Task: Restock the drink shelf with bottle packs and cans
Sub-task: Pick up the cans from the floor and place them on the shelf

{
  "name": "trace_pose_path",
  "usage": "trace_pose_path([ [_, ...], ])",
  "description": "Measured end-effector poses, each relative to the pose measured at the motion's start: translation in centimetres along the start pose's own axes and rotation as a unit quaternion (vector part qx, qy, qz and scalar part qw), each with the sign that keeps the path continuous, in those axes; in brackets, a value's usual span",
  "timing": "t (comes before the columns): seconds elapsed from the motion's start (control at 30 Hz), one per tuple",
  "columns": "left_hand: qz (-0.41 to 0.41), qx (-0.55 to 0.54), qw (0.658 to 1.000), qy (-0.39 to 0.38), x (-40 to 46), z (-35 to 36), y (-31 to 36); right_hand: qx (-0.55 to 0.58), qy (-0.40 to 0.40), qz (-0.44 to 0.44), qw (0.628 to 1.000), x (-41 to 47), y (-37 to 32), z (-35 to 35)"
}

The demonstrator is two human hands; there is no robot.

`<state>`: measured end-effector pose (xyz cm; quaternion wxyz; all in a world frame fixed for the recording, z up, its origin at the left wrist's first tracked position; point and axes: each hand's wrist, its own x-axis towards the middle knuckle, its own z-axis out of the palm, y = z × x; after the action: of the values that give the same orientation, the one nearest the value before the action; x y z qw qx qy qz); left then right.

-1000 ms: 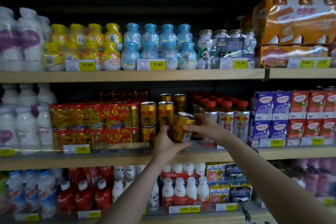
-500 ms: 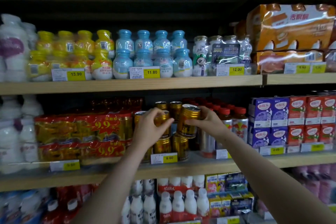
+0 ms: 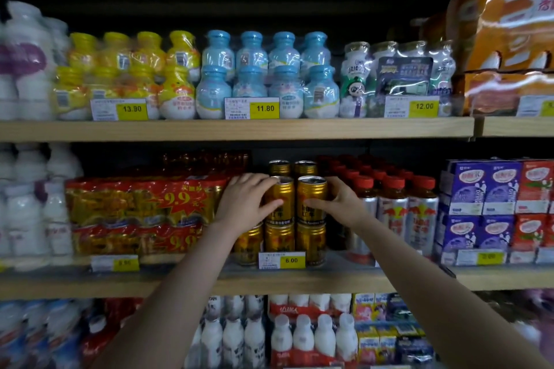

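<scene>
Gold drink cans are stacked two high on the middle shelf. My right hand grips the upper right gold can, which stands upright on a lower can. My left hand wraps the neighbouring upper gold can from the left. Two more gold cans stand behind them. Red and gold shrink-wrapped can packs lie just left of my left hand.
Red-capped silver bottles stand right of the cans, with purple and red cartons further right. Yellow and blue bottle packs fill the upper shelf. White milk bottles sit on the lower shelf. A 6.00 price tag hangs below the cans.
My right hand brought the tilted gold can up and set it upright on top of the lower can. My left hand moved onto the neighbouring upper can. The view moved closer.
</scene>
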<state>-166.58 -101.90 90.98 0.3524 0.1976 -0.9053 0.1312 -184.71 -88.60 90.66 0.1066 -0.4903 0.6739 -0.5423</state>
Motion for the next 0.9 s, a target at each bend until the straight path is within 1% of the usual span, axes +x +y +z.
trace_pose_path([
  [0.17,0.002,-0.002,1.000,-0.002,0.0,0.2,0.0,0.009,-0.018,0.003,1.000,-0.5,-0.1,0.1],
  [0.37,-0.002,0.003,1.000,-0.017,0.1,-0.2,0.0,-0.020,-0.018,0.021,0.999,-1.1,-0.5,0.3],
  [0.47,0.003,0.001,1.000,0.029,-0.1,-1.4,0.4,-0.067,0.008,0.001,0.998,-2.2,-1.7,-0.2],
  [0.57,0.014,-0.026,0.996,0.085,-1.2,-3.2,1.3,-0.108,0.042,-0.058,0.992,-4.2,-3.2,-1.0],
  [0.63,0.016,-0.044,0.993,0.108,-2.6,-4.0,2.1,-0.141,0.050,-0.092,0.985,-6.0,-3.8,-1.2],
  [0.73,0.008,-0.082,0.992,0.096,-6.1,-4.0,3.0,-0.180,0.047,-0.110,0.976,-8.9,-3.5,-0.6],
  [0.9,-0.037,-0.117,0.992,0.024,-14.9,-3.2,3.2,-0.204,0.005,-0.073,0.976,-14.9,-1.2,1.9],
])
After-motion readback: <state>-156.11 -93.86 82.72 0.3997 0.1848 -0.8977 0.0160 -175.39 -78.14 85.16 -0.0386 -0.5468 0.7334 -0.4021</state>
